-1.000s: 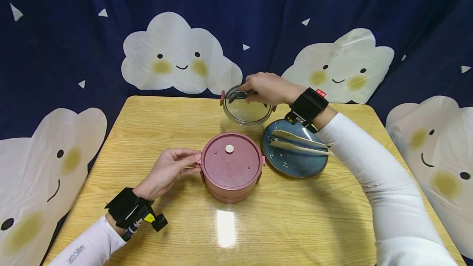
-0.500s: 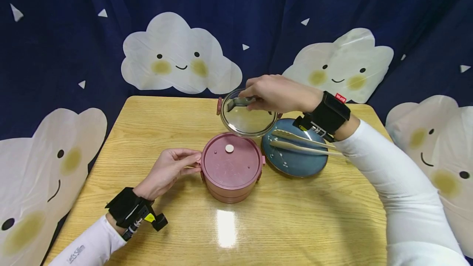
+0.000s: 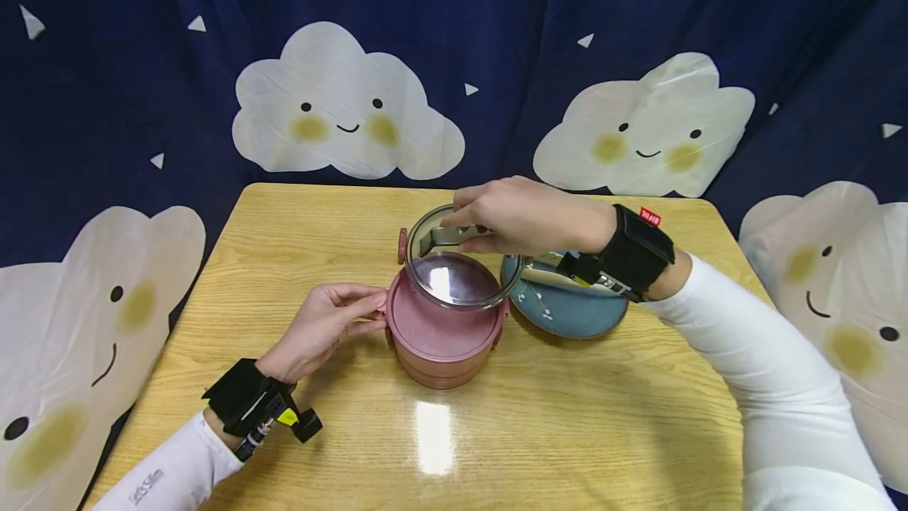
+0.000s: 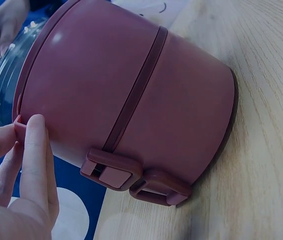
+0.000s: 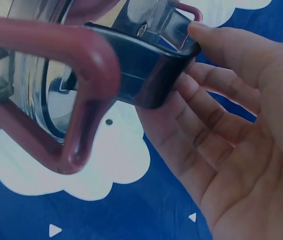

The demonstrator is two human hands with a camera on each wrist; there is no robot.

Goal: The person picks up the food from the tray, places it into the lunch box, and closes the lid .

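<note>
Pink stacked container [image 3: 441,333] sits mid-tabletop [image 3: 284,243]; its lid top is mostly hidden under the glass bowl [image 3: 459,270] held above it. Left hand [image 3: 322,328] lies low on the tabletop at the container's left side, forearm angled in from lower left, fingers [image 4: 34,155] narrow, pinching the small tab at the rim. In the left wrist view the container's side clasp [image 4: 112,170] is plain, the rest of the hand cut off at frame edge. Glass bowl hangs tilted over the container; whether it touches the lid can't be told. Right hand [image 3: 528,215] comes in from the right, palm down, fingers curled on the bowl's metal handle [image 3: 447,236]. The right wrist view shows the bowl's pink latch [image 5: 56,95] close and blurred. Blue plate [image 3: 571,310] just right of the container, half hidden by the right wrist; what lies on it can't be made out.
</note>
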